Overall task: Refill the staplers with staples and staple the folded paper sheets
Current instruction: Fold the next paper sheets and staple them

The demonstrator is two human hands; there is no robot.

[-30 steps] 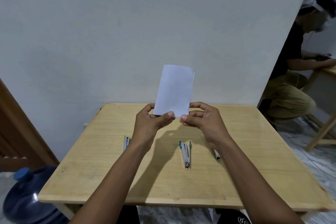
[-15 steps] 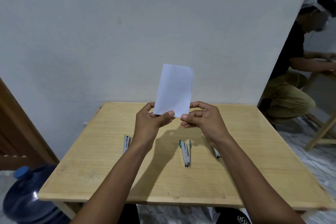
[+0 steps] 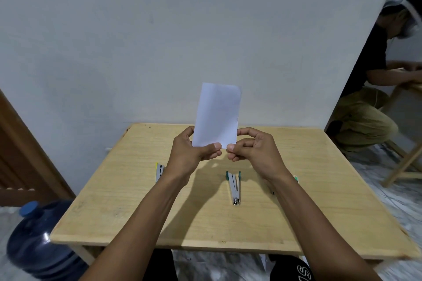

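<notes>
I hold a folded white paper sheet (image 3: 217,114) upright above the wooden table (image 3: 342,207). My left hand (image 3: 191,153) pinches its lower left corner and my right hand (image 3: 253,150) pinches its lower right corner. Three staplers lie on the table below. A green-ended stapler (image 3: 234,186) lies open between my forearms. A yellow-ended stapler (image 3: 159,170) is partly hidden behind my left wrist. Only the tip of a third stapler (image 3: 295,178) shows past my right forearm.
A blue water jug (image 3: 38,242) stands on the floor at the table's left front corner. A brown wooden door (image 3: 20,155) is at the left. Another person (image 3: 370,89) crouches at a second table on the right. A pale wall rises behind the table.
The paper and both hands have stayed almost still, drifting very slightly upward in view. The person at the right has shifted a little.
</notes>
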